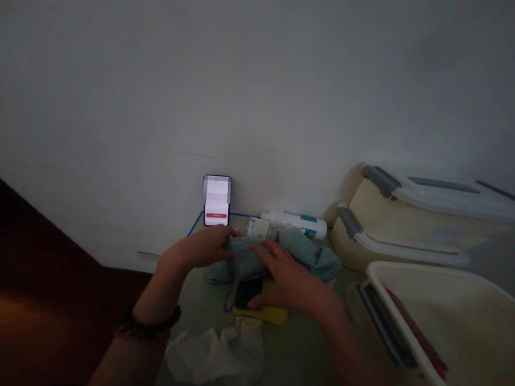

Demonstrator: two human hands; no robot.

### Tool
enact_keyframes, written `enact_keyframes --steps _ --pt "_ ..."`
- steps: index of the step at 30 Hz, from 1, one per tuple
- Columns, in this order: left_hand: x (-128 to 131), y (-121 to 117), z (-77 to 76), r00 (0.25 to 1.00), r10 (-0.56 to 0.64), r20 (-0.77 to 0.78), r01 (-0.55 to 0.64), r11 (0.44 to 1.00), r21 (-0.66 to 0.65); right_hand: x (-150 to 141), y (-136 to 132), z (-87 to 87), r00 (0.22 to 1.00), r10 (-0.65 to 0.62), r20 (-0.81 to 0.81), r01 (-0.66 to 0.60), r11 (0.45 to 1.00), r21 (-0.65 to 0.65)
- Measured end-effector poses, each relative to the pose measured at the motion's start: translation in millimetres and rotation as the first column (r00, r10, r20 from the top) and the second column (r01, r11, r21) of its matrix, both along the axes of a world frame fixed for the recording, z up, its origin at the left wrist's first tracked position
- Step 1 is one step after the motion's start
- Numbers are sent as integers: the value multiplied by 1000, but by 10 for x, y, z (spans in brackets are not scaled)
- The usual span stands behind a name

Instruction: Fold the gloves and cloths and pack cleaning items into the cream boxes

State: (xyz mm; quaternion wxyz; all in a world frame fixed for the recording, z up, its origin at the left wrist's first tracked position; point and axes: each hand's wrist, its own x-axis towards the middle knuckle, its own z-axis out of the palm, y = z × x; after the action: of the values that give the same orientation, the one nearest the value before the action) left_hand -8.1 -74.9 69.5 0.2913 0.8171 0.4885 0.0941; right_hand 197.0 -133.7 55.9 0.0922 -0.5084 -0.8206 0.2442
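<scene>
Left of the cloth, beyond the table, lies the dark floor [46, 319]. My left wrist, closer to me than the cloth, wears a black band [149, 325]. My left hand [207, 245] reaches the left part of the cloth, fingers bent over it and thumb lower down — I cannot tell whether they pinch it. Behind the cloth's left end stands a lit phone [217, 201], upright near the wall [264, 99]. On my side of the cloth a crumpled white rag [211, 354] lies on the table [298, 360].

The cloth [248, 260] itself, blue-green and bunched, sits between my hands, a loop hanging from its front. Just behind it is a small packet [257, 228]; just in front, a yellow block [270, 317] with a dark top. My right hand [293, 281] is over the cloth's front, fingers spread and loosely curved, thumb well apart from them. Behind the cloth's right part a white bottle [299, 224] lies on its side.

Right of the cloth are two stacked boxes [380, 210] — and, nearer me, an open bin [437, 269] with a red strip [415, 333] along its left side.
</scene>
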Motion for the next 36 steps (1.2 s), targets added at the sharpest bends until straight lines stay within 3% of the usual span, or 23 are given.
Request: enact_keyframes --steps 5,9,13,15,17,20,22,24,27,32,36 --pt "-25 33 -39 1000 -25 3 25 998 -54 -109 48 -153 988 -11 154 7 999 31" --pt "-5 21 -61 998 -42 -53 40 998 -44 -59 84 -105 981 -48 187 31 995 94" --pt "3 18 -70 996 -57 -73 55 998 -26 -94 -122 -31 987 -108 120 74 964 254" --pt "2 25 -71 994 -61 -92 60 998 -15 -136 -313 -43 996 -62 64 43 964 262" --pt "6 35 -66 991 -77 -113 76 997 -14 -177 -515 -119 995 96 29 -99 984 148" --pt "22 42 -46 981 -117 -154 116 993 -14 -221 -733 -309 959 283 15 -284 959 29" --pt "35 35 -28 976 -132 -176 133 991 -5 -223 -787 -401 949 304 83 -308 951 30" --pt "46 22 -15 972 -141 -189 146 989 11 -187 -781 -406 961 241 134 -251 966 61" --pt "65 8 -12 967 -161 -195 172 985 36 -62 -718 -257 992 86 89 -98 984 146" --pt "128 1 11 969 -174 -177 197 973 122 163 -530 116 991 -90 -101 112 963 245" --pt "198 -24 88 987 -154 -53 162 956 245 238 -257 411 974 -208 -91 225 934 279"
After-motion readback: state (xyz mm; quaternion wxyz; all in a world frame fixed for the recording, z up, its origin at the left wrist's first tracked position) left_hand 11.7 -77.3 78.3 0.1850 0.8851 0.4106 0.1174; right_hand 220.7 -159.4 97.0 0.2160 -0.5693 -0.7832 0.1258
